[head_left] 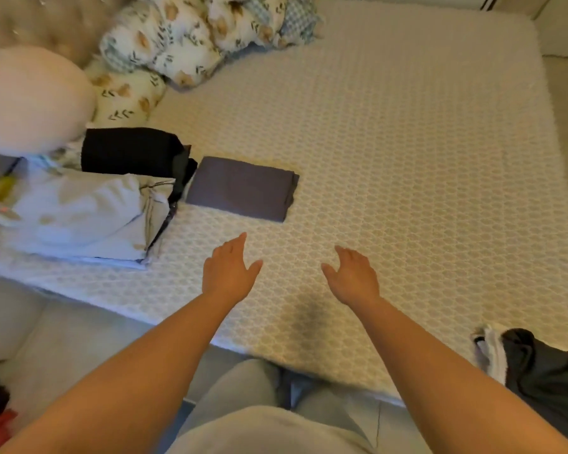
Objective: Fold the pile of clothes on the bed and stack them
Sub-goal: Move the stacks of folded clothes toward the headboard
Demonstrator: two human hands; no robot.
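With both hands empty and spread wide, left hand (228,270) and right hand (353,276) hovering palms-down over the near edge of the bed (407,142), looks like the gap between one fold and the next. Grey folded piece (241,189) lying flat and squared-off just past the fingertips, toward the bed's left side, right beside the dark folded garment (128,152) and the pale bedding stack (76,214) by the left edge. Still-unfolded dark clothes (545,365) bunched at the near right corner, partly hanging off, well apart from the folded stuff. Best bet for doing this bit well: either slide the grey piece onto the stack with both palms under it so the fold doesn't spring open, or reach right and drag the next item to the bare middle, shake it out flat, smooth the wrinkles first, then fold to about the same footprint as the grey one so the stack sits level. Worth keeping edges lined up, otherwise tips over later.
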